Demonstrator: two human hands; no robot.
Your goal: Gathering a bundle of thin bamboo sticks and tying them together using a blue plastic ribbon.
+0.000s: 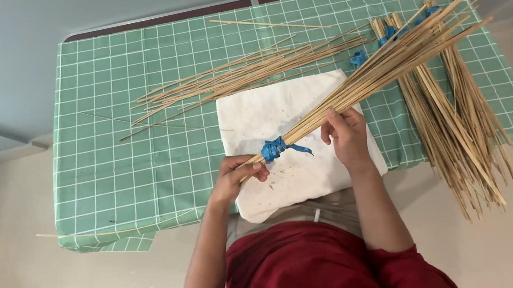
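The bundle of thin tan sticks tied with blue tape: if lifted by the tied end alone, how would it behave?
The bundle of thin tan sticks is probably light but long, so its free end would likely sag; the right hand supports it mid-length. Tied only at the blue tape near the left hand, the far ends fan out, so sticks may splay or slip.

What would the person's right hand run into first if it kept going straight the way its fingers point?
Probably the tied stick bundle that the right hand already touches; beyond it lie the loose sticks on the green cloth, though depth is unclear.
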